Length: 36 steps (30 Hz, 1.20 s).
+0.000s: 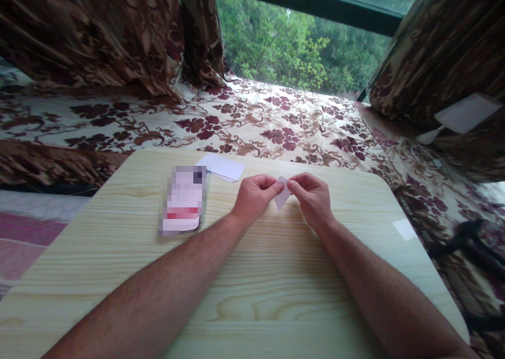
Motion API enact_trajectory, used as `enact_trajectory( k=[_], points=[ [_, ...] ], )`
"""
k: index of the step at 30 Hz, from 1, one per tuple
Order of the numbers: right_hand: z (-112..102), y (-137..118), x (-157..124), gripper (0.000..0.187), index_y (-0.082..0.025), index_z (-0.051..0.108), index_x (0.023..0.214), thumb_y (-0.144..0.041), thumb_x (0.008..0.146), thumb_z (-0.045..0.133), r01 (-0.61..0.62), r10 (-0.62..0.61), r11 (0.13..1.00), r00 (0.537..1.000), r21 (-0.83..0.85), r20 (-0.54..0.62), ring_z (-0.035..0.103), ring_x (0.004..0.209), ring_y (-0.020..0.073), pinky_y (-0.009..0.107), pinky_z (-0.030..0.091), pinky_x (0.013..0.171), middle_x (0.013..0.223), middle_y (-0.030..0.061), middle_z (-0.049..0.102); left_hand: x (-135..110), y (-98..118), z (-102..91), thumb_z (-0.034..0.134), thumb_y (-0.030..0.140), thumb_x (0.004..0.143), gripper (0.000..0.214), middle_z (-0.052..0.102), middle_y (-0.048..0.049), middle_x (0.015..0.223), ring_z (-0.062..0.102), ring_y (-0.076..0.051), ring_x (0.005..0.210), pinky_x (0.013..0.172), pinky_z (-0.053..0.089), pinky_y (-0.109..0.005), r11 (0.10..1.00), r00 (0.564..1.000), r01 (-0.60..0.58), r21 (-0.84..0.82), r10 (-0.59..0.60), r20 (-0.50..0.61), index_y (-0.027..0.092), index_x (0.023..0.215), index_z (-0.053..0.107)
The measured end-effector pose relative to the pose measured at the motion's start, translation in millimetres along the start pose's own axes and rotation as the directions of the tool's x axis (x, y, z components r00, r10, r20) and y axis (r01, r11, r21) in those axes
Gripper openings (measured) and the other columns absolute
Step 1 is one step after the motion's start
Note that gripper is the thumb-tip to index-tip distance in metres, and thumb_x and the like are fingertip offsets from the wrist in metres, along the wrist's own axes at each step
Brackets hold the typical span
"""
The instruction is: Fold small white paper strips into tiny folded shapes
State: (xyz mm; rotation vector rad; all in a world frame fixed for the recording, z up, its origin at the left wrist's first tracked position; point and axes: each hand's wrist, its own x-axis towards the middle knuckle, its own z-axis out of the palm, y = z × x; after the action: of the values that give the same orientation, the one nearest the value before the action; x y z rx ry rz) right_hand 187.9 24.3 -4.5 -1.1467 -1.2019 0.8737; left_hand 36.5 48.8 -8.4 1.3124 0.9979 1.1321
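Note:
Over the middle of the wood-grain table (252,306), a small piece of white paper (281,198) is held up with a corner pointing down. My left hand (256,195) pinches it from the left between thumb and fingers. On the other side, the thumb and fingers of my right hand (313,196) are closed on it too. The two thumbs almost meet at the paper's upper part. My fingertips behind the paper are hidden.
Left of my hands lies a blurred-out, phone-shaped object (183,198). Behind it is a stack of white paper (223,167). A small white paper square (404,229) rests by the right table edge. A white lamp (467,112) stands beyond, on the floral cloth (276,117).

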Motion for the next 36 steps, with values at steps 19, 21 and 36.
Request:
enact_trajectory(
  k=[19,21,36],
  points=[
    [0.5,-2.8,-1.7,0.011,-0.018,0.068,0.07,-0.026,0.076,0.072,-0.009,0.009,1.0,1.0,-0.023,-0.005,0.054,0.057,0.0113,0.025,0.043,0.056,0.064,-0.001,0.065,-1.1,1.6,0.3,0.076,0.039,0.072,0.028,0.063,-0.0003,0.062,0.05,-0.01,0.057,0.054,0.038,-0.023,1.0,0.999,0.015,0.006,-0.016,0.04,0.012,0.068,0.068],
    [0.1,-2.5,-1.9,0.012,-0.018,0.068,0.07,-0.026,0.077,0.072,-0.002,0.002,0.999,1.0,-0.032,-0.007,0.053,0.057,0.0113,0.025,0.042,0.055,0.063,-0.001,0.064,-0.7,0.6,0.4,0.076,0.04,0.072,0.028,0.063,-0.0004,0.062,0.05,-0.01,0.057,0.054,0.038,-0.023,1.0,0.999,0.015,0.005,-0.015,0.044,0.012,0.069,0.069],
    [0.3,-0.7,-3.5,0.013,-0.017,0.069,0.07,-0.028,0.077,0.073,0.023,-0.023,0.996,1.0,-0.085,-0.006,0.054,0.056,0.0117,0.025,0.043,0.054,0.063,0.0,0.065,-0.6,0.0,1.5,0.078,0.044,0.071,0.033,0.062,0.0001,0.061,0.047,-0.008,0.054,0.052,0.037,-0.022,1.0,0.997,0.009,0.01,-0.009,0.071,0.012,0.069,0.07]
  ],
)
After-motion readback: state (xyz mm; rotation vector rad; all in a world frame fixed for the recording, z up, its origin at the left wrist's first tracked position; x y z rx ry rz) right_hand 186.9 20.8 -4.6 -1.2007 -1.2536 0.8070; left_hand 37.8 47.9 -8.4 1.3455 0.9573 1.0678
